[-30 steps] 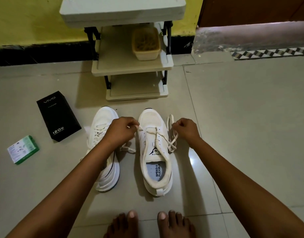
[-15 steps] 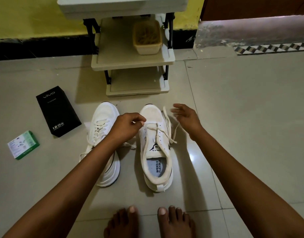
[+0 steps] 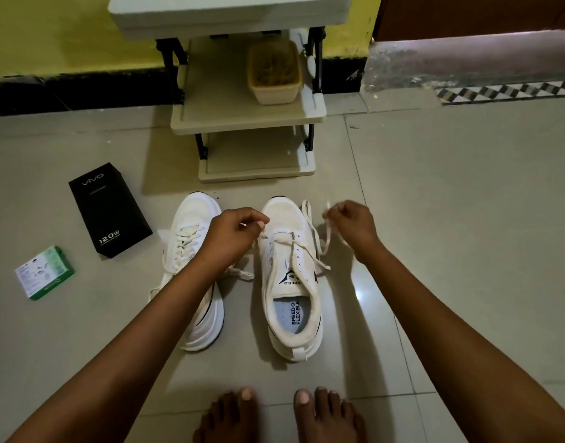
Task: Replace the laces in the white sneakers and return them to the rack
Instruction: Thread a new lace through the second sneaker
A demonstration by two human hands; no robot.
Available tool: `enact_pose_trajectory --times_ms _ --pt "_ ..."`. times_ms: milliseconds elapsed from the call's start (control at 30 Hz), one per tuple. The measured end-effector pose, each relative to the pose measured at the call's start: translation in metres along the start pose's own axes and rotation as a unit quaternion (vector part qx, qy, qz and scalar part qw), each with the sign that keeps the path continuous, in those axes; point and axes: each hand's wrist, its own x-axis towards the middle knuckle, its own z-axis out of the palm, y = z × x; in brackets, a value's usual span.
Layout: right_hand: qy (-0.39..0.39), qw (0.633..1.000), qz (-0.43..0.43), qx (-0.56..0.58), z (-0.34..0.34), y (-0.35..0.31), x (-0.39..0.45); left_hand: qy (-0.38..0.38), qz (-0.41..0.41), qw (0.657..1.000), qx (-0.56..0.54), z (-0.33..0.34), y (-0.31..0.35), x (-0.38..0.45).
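Item: right-hand white mesh sneaker [image 3: 290,276], standing on the grey tiled floor [image 3: 450,219] just in front of the cream plastic shoe rack [image 3: 247,110], its toe pointing at the rack. It is partly laced, with the cream flat lace [image 3: 309,241] crossing only the lower eyelets.

Item: left hand [image 3: 233,235], fingers curled and pinching one lace end at the sneaker's left edge.

Item: right hand [image 3: 351,223], fingers clenched and pinching the other lace end, lifting it clear of the right side.

Item: second white sneaker [image 3: 194,270], sitting just beside the first and looking fully laced.

Handling note: the person is probably tensioning both ends; pulling evenly, keeping the lace flat and both tails matched, should be serving the next eyelets best.
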Motion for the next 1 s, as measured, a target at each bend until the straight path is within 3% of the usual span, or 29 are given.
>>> enact_pose_trajectory --times_ms 67,133,300,433,533,600,667,700,733,800,867,900,933,1000 --pt "-0.079 0.990 -0.049 0.103 -0.002 -0.028 -0.014 0.009 -0.006 0.995 -0.101 0.000 0.008 0.001" --pt "-0.128 0.982 -0.109 0.085 0.003 -0.049 -0.028 -0.003 -0.008 0.985 -0.173 0.002 0.020 0.002" --pt "-0.113 0.976 -0.181 0.036 0.014 -0.063 -0.042 -0.015 0.013 0.977 -0.211 0.007 0.041 0.003" --pt "-0.107 0.983 -0.150 -0.024 0.014 -0.055 -0.036 0.024 -0.014 0.964 -0.266 0.003 0.045 0.003" --pt "-0.073 0.962 -0.113 -0.239 0.004 -0.036 -0.023 0.103 -0.053 0.888 -0.445 -0.023 0.049 0.012" --pt "-0.035 0.970 -0.027 -0.241 -0.002 -0.027 -0.018 0.155 -0.048 0.865 -0.475 -0.044 0.048 0.020" --pt "-0.050 0.988 0.085 -0.119 -0.005 -0.034 -0.023 0.180 -0.055 0.876 -0.444 -0.053 0.043 0.023" --pt "-0.105 0.984 0.143 -0.022 -0.005 -0.043 -0.028 0.182 -0.061 0.888 -0.419 -0.052 0.040 0.025" --pt "-0.190 0.960 0.189 0.077 -0.003 -0.055 -0.036 0.177 -0.066 0.901 -0.391 -0.050 0.036 0.025" --pt "-0.382 0.883 0.179 0.205 0.000 -0.079 -0.056 0.165 -0.073 0.923 -0.339 -0.041 0.030 0.025" --pt "-0.541 0.816 0.083 0.185 0.001 -0.098 -0.073 0.145 -0.077 0.941 -0.295 -0.035 0.027 0.026" --pt "-0.581 0.803 0.034 0.126 -0.002 -0.101 -0.076 0.131 -0.077 0.950 -0.273 -0.033 0.025 0.025" --pt "-0.584 0.811 -0.004 0.048 -0.006 -0.104 -0.076 0.114 -0.074 0.960 -0.243 -0.031 0.024 0.024" --pt "-0.476 0.870 -0.042 -0.123 -0.013 -0.097 -0.064 0.079 -0.055 0.981 -0.168 -0.025 0.020 0.021"
